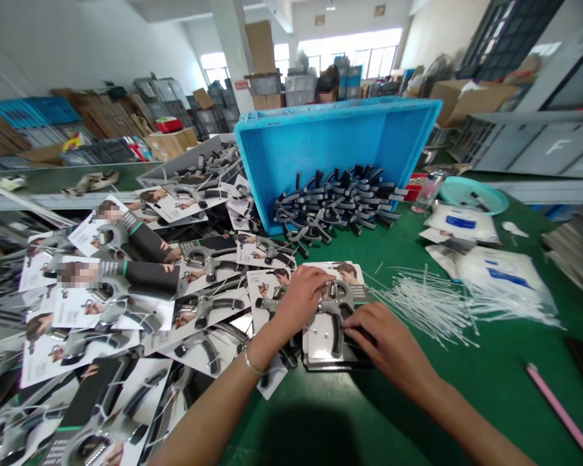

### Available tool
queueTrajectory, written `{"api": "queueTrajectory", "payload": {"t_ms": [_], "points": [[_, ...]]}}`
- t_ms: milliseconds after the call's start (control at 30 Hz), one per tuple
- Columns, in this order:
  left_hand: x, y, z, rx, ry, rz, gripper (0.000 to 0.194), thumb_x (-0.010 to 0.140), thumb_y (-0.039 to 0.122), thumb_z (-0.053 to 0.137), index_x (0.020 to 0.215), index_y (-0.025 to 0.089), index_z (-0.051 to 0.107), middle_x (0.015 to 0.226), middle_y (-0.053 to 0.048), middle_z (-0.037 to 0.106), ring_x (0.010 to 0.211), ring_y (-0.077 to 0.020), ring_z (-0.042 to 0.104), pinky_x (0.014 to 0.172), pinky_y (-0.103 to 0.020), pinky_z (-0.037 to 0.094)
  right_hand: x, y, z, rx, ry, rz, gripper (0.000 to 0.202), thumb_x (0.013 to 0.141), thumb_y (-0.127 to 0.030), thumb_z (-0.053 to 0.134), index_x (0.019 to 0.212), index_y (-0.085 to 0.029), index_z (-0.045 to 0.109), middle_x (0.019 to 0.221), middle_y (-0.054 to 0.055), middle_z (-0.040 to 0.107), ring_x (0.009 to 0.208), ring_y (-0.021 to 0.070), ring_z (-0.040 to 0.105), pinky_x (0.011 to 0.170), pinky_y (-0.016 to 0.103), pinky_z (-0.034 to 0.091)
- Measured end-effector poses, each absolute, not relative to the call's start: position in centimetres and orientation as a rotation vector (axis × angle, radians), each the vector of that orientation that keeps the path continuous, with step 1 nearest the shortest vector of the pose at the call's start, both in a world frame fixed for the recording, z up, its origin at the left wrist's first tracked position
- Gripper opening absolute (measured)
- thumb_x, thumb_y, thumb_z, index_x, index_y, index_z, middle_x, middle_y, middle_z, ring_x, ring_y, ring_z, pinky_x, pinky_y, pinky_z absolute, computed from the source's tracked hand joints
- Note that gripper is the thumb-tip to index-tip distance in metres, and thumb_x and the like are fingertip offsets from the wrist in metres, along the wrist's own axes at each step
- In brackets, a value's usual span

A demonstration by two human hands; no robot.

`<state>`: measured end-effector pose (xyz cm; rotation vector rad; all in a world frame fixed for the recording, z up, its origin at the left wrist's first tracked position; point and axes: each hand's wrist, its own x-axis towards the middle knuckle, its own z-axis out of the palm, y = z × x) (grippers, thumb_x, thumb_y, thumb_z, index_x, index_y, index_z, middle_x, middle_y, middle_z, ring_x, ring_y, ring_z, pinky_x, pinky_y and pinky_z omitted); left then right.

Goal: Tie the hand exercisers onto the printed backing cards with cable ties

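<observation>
A grey hand grip strengthener (338, 323) with black padded handles lies on a printed backing card (315, 343), on top of a small stack of such cards. My left hand (304, 298) is closed on the strengthener's upper left part, its fingers reaching toward the spring. At the right handle, my right hand (376, 330) has its fingers curled and pressed together against it; the fingertips are partly hidden. Loose white zip ties (427, 304) are spread on the green table just right of my right hand.
Carded hand grip strengtheners (121, 310) are heaped across the left. A tilted blue crate (320, 142) at the back holds many loose ones. Bags of zip ties (505, 275), a turquoise plate (495, 197) and a pink stick (561, 411) lie right. Another person (328, 84) is behind the crate.
</observation>
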<state>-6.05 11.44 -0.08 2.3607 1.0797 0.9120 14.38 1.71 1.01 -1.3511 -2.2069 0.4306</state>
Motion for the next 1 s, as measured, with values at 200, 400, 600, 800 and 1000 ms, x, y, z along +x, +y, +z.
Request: {"api": "queueTrajectory", "payload": {"t_ms": [200, 400, 600, 800, 1000], "points": [[-4.3, 11.8, 0.3, 2.547, 1.069, 0.701, 0.023, 0.091, 0.01, 0.053, 0.093, 0.022, 0.072, 0.107, -0.005, 0.066, 0.103, -0.0225, 0.054, 0.095, -0.04, 0.04, 13.4, 3.5, -0.2, -1.323, -1.94, 0.509, 0.004, 0.093, -0.021, 0.061, 0.091, -0.023, 0.064, 0.091, 0.003, 0.065, 0.091, 0.0219, 0.057, 0.083, 0.036, 0.045], [-4.2, 11.2, 0.9, 2.774, 1.149, 0.536, 0.03, 0.092, 0.015, 0.054, 0.117, 0.026, 0.065, 0.111, -0.005, 0.067, 0.103, -0.0269, 0.051, 0.085, -0.043, 0.038, 13.5, 5.3, -1.5, -1.287, -1.713, 0.585, 0.008, 0.088, -0.021, 0.067, 0.082, -0.023, 0.065, 0.092, 0.002, 0.066, 0.094, 0.022, 0.058, 0.089, 0.037, 0.043], [-3.9, 11.7, 2.2, 2.997, 1.059, 0.299, 0.01, 0.092, 0.018, 0.056, 0.095, 0.019, 0.066, 0.096, -0.008, 0.066, 0.099, -0.0284, 0.052, 0.086, -0.045, 0.037, 13.4, 5.6, -1.7, -1.277, -1.618, 0.651, 0.009, 0.09, -0.024, 0.065, 0.081, -0.023, 0.067, 0.1, 0.003, 0.066, 0.102, 0.0216, 0.057, 0.095, 0.039, 0.041], [-4.4, 10.9, 0.1, 2.359, 1.116, 0.651, 0.017, 0.09, 0.019, 0.061, 0.104, 0.025, 0.067, 0.102, -0.003, 0.068, 0.103, -0.0236, 0.056, 0.093, -0.042, 0.041, 13.9, 5.2, -1.8, -1.302, -1.704, 0.702, 0.012, 0.092, -0.026, 0.062, 0.083, -0.023, 0.069, 0.117, 0.004, 0.061, 0.116, 0.0235, 0.051, 0.102, 0.043, 0.035], [-4.5, 10.4, -1.9, 2.042, 1.074, 0.871, 0.021, 0.09, 0.022, 0.063, 0.109, 0.028, 0.07, 0.117, -0.004, 0.067, 0.12, -0.0217, 0.055, 0.106, -0.04, 0.039, 14.5, 4.5, -1.7, -1.28, -1.833, 0.737, 0.013, 0.092, -0.026, 0.062, 0.081, -0.023, 0.066, 0.134, 0.003, 0.054, 0.128, 0.0246, 0.044, 0.11, 0.046, 0.029]]}}
